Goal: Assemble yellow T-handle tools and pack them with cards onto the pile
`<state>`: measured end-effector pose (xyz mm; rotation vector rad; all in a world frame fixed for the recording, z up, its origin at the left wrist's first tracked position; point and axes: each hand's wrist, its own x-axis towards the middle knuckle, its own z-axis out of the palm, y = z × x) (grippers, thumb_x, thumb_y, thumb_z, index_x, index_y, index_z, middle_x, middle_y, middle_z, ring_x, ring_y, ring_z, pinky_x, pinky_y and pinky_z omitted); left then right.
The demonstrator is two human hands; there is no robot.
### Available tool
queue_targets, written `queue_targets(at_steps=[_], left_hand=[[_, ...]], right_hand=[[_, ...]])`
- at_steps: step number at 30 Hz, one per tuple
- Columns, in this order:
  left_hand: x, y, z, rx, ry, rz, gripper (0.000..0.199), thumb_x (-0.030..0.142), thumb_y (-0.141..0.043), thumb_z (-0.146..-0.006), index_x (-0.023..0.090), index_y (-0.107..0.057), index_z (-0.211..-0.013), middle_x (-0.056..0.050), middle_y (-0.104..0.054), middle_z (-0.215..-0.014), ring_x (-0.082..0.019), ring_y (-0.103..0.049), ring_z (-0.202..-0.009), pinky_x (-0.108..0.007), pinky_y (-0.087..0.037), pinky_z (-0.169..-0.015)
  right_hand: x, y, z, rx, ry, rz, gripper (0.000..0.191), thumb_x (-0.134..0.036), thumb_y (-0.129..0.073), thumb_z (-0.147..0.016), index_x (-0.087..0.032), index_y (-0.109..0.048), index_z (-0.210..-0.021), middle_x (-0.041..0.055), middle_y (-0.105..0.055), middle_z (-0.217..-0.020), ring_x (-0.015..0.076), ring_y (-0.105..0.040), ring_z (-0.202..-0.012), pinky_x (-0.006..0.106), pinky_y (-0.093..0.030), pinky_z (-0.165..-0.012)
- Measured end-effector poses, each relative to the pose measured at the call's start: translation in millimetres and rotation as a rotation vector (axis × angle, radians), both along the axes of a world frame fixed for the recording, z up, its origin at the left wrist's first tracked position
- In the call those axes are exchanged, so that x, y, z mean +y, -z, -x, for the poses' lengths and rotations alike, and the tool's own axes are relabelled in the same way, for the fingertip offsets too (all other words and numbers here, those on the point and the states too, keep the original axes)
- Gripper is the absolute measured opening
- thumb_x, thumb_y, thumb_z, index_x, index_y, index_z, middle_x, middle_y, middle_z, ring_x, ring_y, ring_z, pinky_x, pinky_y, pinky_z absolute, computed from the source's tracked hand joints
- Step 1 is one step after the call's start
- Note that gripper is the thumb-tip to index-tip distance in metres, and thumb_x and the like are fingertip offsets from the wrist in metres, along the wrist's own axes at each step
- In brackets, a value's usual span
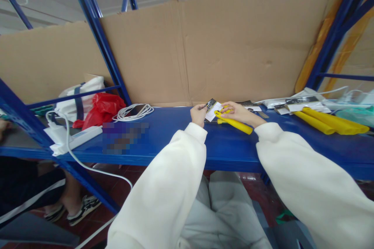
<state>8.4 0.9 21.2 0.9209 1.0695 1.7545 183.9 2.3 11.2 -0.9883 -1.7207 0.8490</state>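
Yellow piece [238, 125]: above the table's middle, slanting down to the right, its looped narrow end among the right hand's fingers, its wide end toward the right sleeve.
Printed card [214, 109]: black and white, tilted, between the two hands, just beside the yellow loop; whether it is joined to the piece I cannot tell.
Left hand [198, 114]: grip drawn close, thumb and fingers pinching the card's left edge.
Right hand [233, 109]: grip nearly closed, fingertips bunched around the looped end; how firmly they press I cannot tell.
Blue table [175, 136]: under both hands, with cardboard [233, 39] upright along its back.
Yellow tubes [333, 118]: lying side by side on the right, near more printed cards and clear plastic wrapping.
Coiled white cable [134, 113]: left of the hands, near a red bag [103, 107].
White power strip [84, 138]: farther left, beside the blue upright.
Another person's leg [73, 190]: low at far left.
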Motion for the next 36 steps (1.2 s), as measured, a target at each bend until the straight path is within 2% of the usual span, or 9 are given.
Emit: queue_targets(at_steps=[3, 6, 9, 13, 17, 23, 28, 32, 36], left_hand=[[-3, -1.5, -1, 0.012, 0.024, 0.031, 0.024, -0.008, -0.062, -0.066, 0.014, -0.058, -0.056, 0.002, -0.059, -0.055, -0.010, -0.059, -0.056, -0.026, -0.052, -0.069], [-6, -3.1, -2, 0.022, 0.040, 0.065, 0.027, -0.009, -0.060, -0.066, 0.015, -0.053, -0.056, 0.004, -0.056, -0.053, -0.009, -0.055, -0.051, -0.026, -0.051, -0.066], [-10, -5.2, -2, 0.027, 0.034, 0.104, 0.029, -0.010, -0.060, -0.064, 0.017, -0.050, -0.061, 0.005, -0.054, -0.052, -0.011, -0.058, -0.054, -0.026, -0.051, -0.067], [-15, -10.2, -2, 0.028, 0.020, 0.154, 0.030, -0.009, -0.060, -0.067, 0.019, -0.048, -0.069, 0.006, -0.053, -0.053, -0.012, -0.058, -0.054, -0.026, -0.050, -0.064], [-17, -13.5, -2, 0.012, -0.020, 0.159, 0.031, -0.008, -0.061, -0.069, 0.019, -0.047, -0.072, 0.006, -0.052, -0.054, -0.011, -0.056, -0.052, -0.025, -0.049, -0.062], [-11, -10.6, 0, 0.009, -0.072, 0.134, 0.031, -0.006, -0.067, -0.065, 0.018, -0.050, -0.074, 0.005, -0.054, -0.060, -0.013, -0.063, -0.062, -0.027, -0.052, -0.068], [-10, -10.0, 0, 0.018, -0.042, 0.125, 0.030, -0.008, -0.065, -0.068, 0.017, -0.049, -0.074, 0.005, -0.054, -0.059, -0.010, -0.057, -0.054, -0.024, -0.049, -0.064], [-10, -10.0, 0, 0.061, 0.005, 0.151, 0.028, -0.008, -0.063, -0.071, 0.016, -0.051, -0.077, 0.006, -0.054, -0.057, -0.008, -0.054, -0.051, -0.025, -0.050, -0.063], [-9, -9.5, 0, 0.080, 0.030, 0.167, 0.027, -0.007, -0.065, -0.071, 0.015, -0.054, -0.081, 0.005, -0.055, -0.057, -0.010, -0.057, -0.051, -0.027, -0.052, -0.066]], right_hand=[[-2, 3.6, 2, -0.137, -0.011, -0.111, 0.052, -0.027, -0.086, -0.056, -0.022, -0.064, -0.102, 0.0009, -0.069, -0.090, 0.0122, -0.062, -0.066, 0.027, -0.055, -0.065], [-4, 4.1, 2, -0.265, 0.010, -0.207, 0.040, -0.027, -0.081, -0.062, -0.022, -0.064, -0.097, 0.0023, -0.068, -0.092, 0.0131, -0.061, -0.067, 0.028, -0.054, -0.068], [-4, 2.4, 3, -0.375, 0.031, -0.295, 0.029, -0.025, -0.073, -0.068, -0.021, -0.064, -0.095, 0.0034, -0.069, -0.092, 0.0167, -0.063, -0.076, 0.031, -0.053, -0.075], [-3, 2.3, 4, -0.461, 0.030, -0.376, 0.025, -0.022, -0.066, -0.072, -0.021, -0.065, -0.097, 0.0055, -0.070, -0.098, 0.0206, -0.066, -0.088, 0.036, -0.053, -0.084], [0, 5.3, 5, -0.484, 0.034, -0.412, 0.029, -0.016, -0.063, -0.071, -0.021, -0.067, -0.100, 0.0071, -0.071, -0.106, 0.0222, -0.066, -0.098, 0.037, -0.052, -0.088], [3, 7.8, 5, -0.538, 0.041, -0.480, 0.040, -0.015, -0.061, -0.075, -0.022, -0.068, -0.113, 0.0072, -0.071, -0.114, 0.0232, -0.065, -0.106, 0.039, -0.052, -0.092], [2, 7.5, 2, -0.646, 0.056, -0.596, 0.052, -0.011, -0.058, -0.075, -0.023, -0.064, -0.125, 0.0098, -0.067, -0.125, 0.0260, -0.062, -0.116, 0.043, -0.047, -0.101], [0, 7.1, 0, -0.716, 0.077, -0.613, 0.063, -0.010, -0.058, -0.074, -0.023, -0.056, -0.136, 0.0116, -0.064, -0.128, 0.0270, -0.062, -0.116, 0.042, -0.048, -0.099], [0, 7.1, 1, -0.719, 0.077, -0.636, 0.056, -0.016, -0.059, -0.080, -0.023, -0.056, -0.135, 0.0117, -0.065, -0.125, 0.0262, -0.063, -0.114, 0.041, -0.050, -0.097]])
